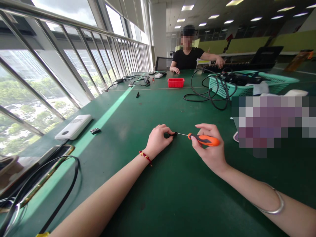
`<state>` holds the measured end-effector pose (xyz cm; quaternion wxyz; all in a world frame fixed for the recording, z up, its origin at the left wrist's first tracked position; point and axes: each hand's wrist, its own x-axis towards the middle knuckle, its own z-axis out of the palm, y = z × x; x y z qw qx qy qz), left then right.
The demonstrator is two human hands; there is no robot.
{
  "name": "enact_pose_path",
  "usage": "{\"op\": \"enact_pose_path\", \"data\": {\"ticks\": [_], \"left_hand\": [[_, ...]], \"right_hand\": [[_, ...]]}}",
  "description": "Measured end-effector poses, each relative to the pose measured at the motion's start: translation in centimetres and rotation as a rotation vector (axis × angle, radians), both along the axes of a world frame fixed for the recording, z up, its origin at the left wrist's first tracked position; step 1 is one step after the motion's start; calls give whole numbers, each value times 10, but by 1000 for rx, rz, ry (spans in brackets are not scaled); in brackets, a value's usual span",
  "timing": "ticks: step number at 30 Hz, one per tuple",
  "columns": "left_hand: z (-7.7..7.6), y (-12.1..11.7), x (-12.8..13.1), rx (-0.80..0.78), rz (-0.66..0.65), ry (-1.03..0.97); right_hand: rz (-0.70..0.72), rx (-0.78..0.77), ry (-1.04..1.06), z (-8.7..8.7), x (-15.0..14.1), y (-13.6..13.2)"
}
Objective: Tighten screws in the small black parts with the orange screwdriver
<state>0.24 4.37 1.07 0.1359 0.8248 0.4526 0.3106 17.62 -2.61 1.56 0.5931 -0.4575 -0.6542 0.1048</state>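
Observation:
In the middle of the green table (148, 184), my left hand (160, 140) pinches a small black part (175, 134) between thumb and fingertips. What kind of part it is, I cannot make out. My right hand (212, 153) grips a screwdriver (206, 140) with an orange and dark grey handle. Its thin metal shaft points left, and the tip meets or nearly meets the black part. The screwdriver lies almost level, just above the tabletop.
A red bin (175, 83) stands farther back, left of a turquoise basket (274, 85) with cables trailing out. On the left lie a white box-shaped device (74, 126), a small black piece (95, 131) and a black cable (74, 184). A person (187, 57) sits at the far end.

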Motion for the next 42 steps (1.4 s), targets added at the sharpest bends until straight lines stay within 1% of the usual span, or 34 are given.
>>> {"op": "enact_pose_path", "data": {"ticks": [3, 7, 9, 13, 15, 17, 21, 23, 26, 28, 30, 33, 35, 40, 42], "left_hand": [[0, 0, 0, 2, -3, 5], [0, 0, -1, 10, -2, 7], [0, 0, -1, 11, -4, 7], [-1, 0, 0, 7, 5, 0], [-1, 0, 0, 4, 8, -3], [0, -1, 1, 2, 9, 0], [2, -3, 1, 4, 11, 19], [2, -3, 1, 6, 13, 28], [2, -3, 1, 13, 19, 44], [2, -3, 1, 15, 20, 54], [2, -3, 1, 13, 19, 56], [3, -4, 1, 9, 20, 51], [4, -3, 1, 7, 17, 52], [4, -2, 1, 2, 17, 46], [4, -2, 1, -1, 16, 42]], "right_hand": [[-4, 47, 51, 0, 0, 2], [1, -90, 13, -1, 2, -1], [13, -126, -18, -2, 2, -3], [-44, -14, 53, -1, -2, 0], [-53, 0, 113, -1, -4, 1], [-44, -48, 117, 0, -5, 0], [-33, -153, 54, 2, -6, -6], [-44, -125, 63, 3, -7, -7], [-54, -14, 140, 3, -7, -4], [-47, 21, 182, 2, -6, -2], [-49, -10, 178, 1, -5, -1], [-24, -119, 110, 2, -3, -3], [-6, -154, 72, 3, -3, -4], [-31, -4, 170, 2, -3, 1], [-32, -7, 174, 1, -2, 3]]}}
